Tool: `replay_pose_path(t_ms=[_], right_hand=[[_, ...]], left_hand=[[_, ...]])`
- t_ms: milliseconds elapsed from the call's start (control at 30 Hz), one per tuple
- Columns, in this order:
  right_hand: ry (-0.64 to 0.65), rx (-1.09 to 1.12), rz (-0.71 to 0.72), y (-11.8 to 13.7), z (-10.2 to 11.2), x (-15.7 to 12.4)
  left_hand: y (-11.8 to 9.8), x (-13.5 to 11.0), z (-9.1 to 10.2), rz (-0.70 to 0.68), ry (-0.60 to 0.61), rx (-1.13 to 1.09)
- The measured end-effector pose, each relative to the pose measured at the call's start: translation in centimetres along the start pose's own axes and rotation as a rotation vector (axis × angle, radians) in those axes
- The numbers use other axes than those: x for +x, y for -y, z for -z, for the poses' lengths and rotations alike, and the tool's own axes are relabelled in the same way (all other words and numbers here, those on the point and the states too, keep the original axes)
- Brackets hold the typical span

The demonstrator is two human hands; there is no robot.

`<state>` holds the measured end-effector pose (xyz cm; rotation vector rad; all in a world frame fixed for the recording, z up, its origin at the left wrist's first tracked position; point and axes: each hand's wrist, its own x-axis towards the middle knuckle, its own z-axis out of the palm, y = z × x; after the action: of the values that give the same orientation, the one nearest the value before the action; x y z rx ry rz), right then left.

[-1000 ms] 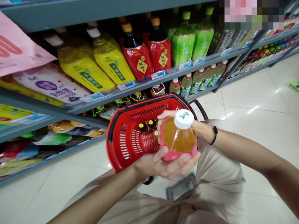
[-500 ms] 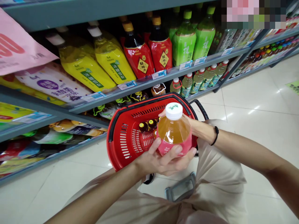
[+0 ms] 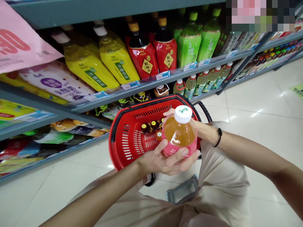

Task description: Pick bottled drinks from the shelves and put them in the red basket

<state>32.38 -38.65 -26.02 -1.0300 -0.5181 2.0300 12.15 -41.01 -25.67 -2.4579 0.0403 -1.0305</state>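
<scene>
A large drink bottle [image 3: 179,132] with a white cap, amber liquid and a pink label is held over the basket, its cap tipped slightly to the right. My left hand [image 3: 169,160] wraps its fingers around the front and lower part of the label. From the right, my right hand [image 3: 200,127] grips the bottle's far side; most of that hand is hidden, with fingertips showing past the bottle's left shoulder. Below is a red shopping basket [image 3: 120,142] with a black rim, containing several small dark bottles [image 3: 155,125] with yellow caps and a white-capped bottle [image 3: 158,135].
Shelves ahead hold yellow bottles [image 3: 91,71], red-labelled bottles [image 3: 144,61] and green bottles [image 3: 189,44]. A pink price sign [image 3: 23,41] hangs at upper left. The basket's black handle [image 3: 204,110] sticks out right. A grey frame-like object [image 3: 182,190] is between my legs on the tiled floor.
The bottle has shifted slightly right and its cap leans a little more that way. Both hands stay around it. The shelf view has drifted slightly rightward.
</scene>
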Motion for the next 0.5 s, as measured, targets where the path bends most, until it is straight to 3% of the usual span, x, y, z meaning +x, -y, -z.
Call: replay_pose_path(t_ms=[100,333,500], right_hand=[[-0.046,0.005,-0.073,0.12,-0.39,-0.08],[-0.085,-0.006,0.015,-0.14,-0.44,0.15],[-0.027,-0.010,0.032,-0.24,-0.30,0.20]], left_hand=[[-0.19,-0.07,-0.01,0.004,-0.009,0.007],[-0.10,-0.07,-0.24,0.009,-0.011,-0.004],[-0.13,0.06,-0.33,0.006,-0.023,0.001]])
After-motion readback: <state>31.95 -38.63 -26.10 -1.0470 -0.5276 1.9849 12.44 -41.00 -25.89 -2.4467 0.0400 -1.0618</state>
